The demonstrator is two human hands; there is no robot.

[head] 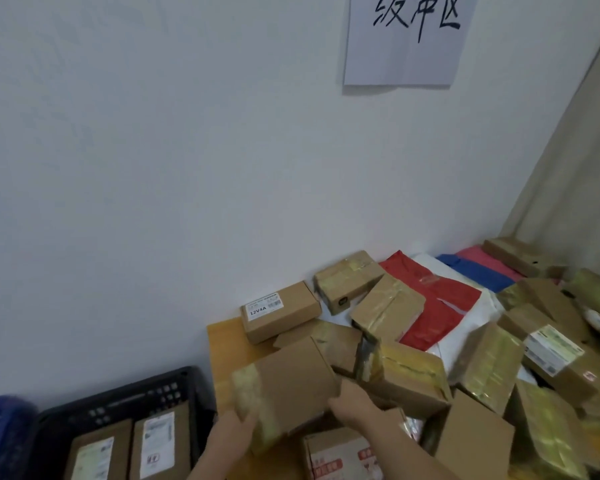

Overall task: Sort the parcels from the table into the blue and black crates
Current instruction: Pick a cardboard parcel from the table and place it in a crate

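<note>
Both hands grip a plain brown cardboard box with yellowed tape [284, 386] at the near left edge of the wooden surface [222, 337]: the left hand [236, 427] curls round its taped end, the right hand [352, 398] holds its opposite side. Left of it, a black plastic crate [125, 400] holds two labelled cartons, with a blue crate [0, 424] just beyond at the frame edge. Farther back, taped brown parcels [388, 306] and a red mailer bag [437, 306] lie heaped against the white wall.

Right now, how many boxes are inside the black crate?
2. One box lies at the left of the black crate, the other box right beside it, labels up. The picture's bottom edge cuts the crate, so more may be hidden.

two bare forearms, left hand [234, 432], right hand [352, 398], sleeveless
</note>
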